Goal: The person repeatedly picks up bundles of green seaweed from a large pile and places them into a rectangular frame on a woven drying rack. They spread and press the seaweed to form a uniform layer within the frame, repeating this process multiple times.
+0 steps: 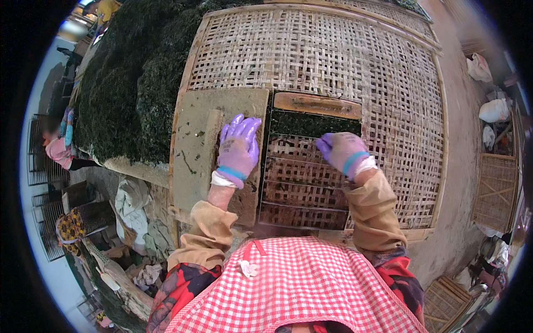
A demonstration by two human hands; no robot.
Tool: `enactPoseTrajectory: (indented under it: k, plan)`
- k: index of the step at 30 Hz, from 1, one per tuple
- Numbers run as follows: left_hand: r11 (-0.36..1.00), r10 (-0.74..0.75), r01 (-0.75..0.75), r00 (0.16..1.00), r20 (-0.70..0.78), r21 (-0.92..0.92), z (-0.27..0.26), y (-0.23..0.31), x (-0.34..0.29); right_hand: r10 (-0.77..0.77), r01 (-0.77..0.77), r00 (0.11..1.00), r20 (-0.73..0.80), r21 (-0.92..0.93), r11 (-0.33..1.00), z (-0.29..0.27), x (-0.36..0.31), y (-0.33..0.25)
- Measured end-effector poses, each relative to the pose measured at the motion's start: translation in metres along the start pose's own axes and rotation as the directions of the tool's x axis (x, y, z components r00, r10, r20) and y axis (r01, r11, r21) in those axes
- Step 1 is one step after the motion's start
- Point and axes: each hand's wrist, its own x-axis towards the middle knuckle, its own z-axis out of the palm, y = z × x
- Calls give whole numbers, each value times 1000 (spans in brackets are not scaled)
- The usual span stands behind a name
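So far, black frame [304, 206] on woven mat [311, 50]: one row has green stuff [302, 123], lower rows look bare | right hand [343, 151] bent over its edge, can't tell if gripping | left hand [240, 143] open over grey board [194, 144]

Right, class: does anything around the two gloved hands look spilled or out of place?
Slightly: dark scraps lie scattered on the grey board, left of the left hand. They look like stray bits, since a dark green layer lies over the woven mat.
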Motion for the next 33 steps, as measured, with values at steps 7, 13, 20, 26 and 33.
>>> enactPoseTrajectory:
  k: [7,13,20,26,33]
  plan:
    - [986,90,-98,994,-65,-138,23,15,12,-239,376,896,-375,354,856,39,29,-55]
    - [985,64,-50,994,-84,163,16,14,8,-143,167,982,-127,209,964,23,21,-55]
    - [997,70,-72,992,-106,-18,33,27,21,30,178,983,-179,983,36,44,36,-53]
    - [977,215,-215,976,37,6,15,35,26,242,313,871,-428,862,398,2,12,-14]
    - [997,11,-20,994,-108,-81,8,22,20,-56,10,977,-204,-217,976,-50,55,-9]
